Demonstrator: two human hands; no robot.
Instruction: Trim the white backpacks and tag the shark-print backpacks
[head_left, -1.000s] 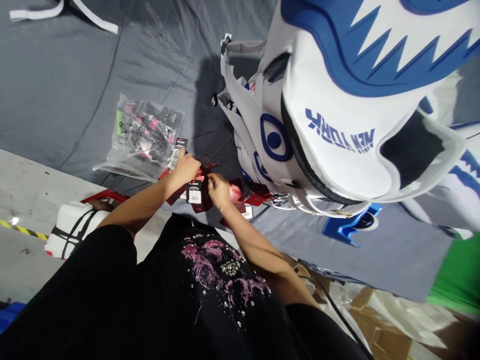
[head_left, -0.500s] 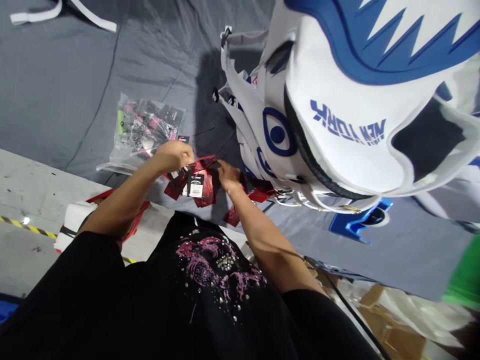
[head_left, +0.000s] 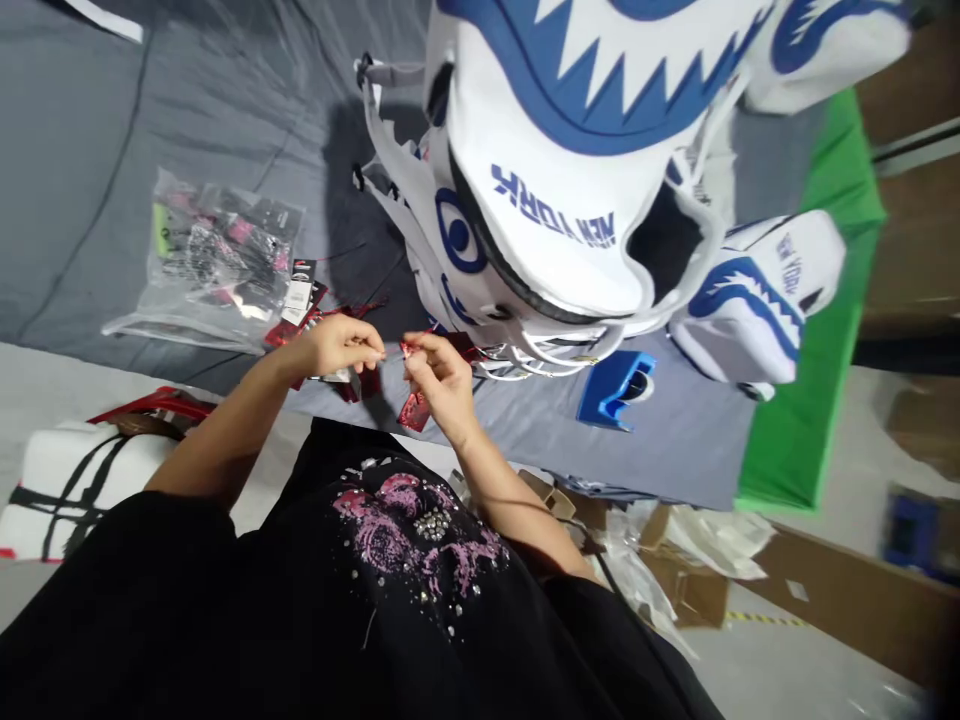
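Red tag gripped in right hand, left hand pinched closed, white bag reading "NEW YORK"

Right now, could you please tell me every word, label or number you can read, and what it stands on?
"NEW YORK": big bag, upside down.
"NEW YORK": smaller bag at right.
Tags: print too small to read.
Plastic bag: print too blurred.
Green label: unreadable.
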